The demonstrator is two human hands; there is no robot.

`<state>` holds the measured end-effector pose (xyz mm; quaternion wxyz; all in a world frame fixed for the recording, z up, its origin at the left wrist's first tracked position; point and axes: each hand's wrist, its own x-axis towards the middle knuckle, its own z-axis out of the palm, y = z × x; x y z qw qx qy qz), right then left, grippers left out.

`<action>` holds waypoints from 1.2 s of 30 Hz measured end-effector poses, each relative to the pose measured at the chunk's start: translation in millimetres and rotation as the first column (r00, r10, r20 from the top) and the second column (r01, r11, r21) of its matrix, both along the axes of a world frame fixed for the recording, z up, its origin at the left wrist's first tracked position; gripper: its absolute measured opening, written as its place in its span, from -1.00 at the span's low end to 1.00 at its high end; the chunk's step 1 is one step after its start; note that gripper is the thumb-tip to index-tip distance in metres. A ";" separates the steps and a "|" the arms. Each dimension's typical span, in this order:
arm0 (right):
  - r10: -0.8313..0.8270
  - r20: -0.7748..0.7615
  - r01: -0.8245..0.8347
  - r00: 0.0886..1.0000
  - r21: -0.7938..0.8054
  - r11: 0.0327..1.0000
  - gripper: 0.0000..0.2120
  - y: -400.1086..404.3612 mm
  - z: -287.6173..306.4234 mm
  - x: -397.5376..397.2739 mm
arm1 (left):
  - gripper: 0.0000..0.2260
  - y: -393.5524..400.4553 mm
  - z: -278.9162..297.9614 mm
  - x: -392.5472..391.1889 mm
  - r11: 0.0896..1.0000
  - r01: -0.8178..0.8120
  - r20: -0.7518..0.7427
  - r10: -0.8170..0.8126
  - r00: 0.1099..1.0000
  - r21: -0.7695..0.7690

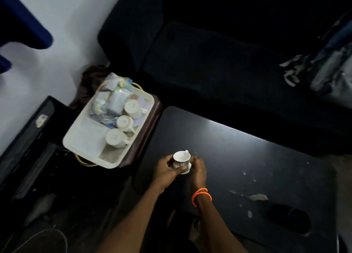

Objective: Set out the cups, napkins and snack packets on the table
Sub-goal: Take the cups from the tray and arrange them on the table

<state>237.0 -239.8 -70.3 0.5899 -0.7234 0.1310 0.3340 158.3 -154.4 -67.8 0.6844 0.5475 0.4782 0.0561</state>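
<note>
A white patterned cup [181, 158] stands upright at the near left part of the dark table [247, 157]. My left hand [168, 169] grips its left side with the thumb across the front. My right hand [199, 170], with an orange bracelet at the wrist, curls around its right side. To the left, a white tray [76, 140] holds three upturned white cups [116, 138] [125, 122] [133, 107], folded white napkins [89, 136] and clear snack packets [110, 98].
The tray sits on a dark brown stool [148, 127] next to the table's left end. A dark sofa [209, 62] runs behind the table, with clothes [323, 68] at its right. Black equipment [24, 138] stands at the left by the white wall. A cutout [289, 218] pierces the table's near right.
</note>
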 end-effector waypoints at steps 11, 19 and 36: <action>-0.129 0.063 0.131 0.990 -0.036 0.991 -0.74 -120.1 -25.7 68.9 | -0.40 -85.2 -23.1 100.7 0.872 0.435 -0.036 -0.439 0.898 0.224; -0.198 0.134 0.224 0.971 -0.221 0.949 -0.66 -192.0 -58.7 96.6 | -0.57 -148.6 -55.9 145.1 0.770 0.548 -0.032 -0.571 0.821 0.327; -0.487 0.035 0.463 0.873 -0.373 0.804 -0.78 -195.4 -84.3 76.8 | -0.31 -144.0 -90.7 143.7 0.702 0.640 -0.151 -0.629 0.763 0.311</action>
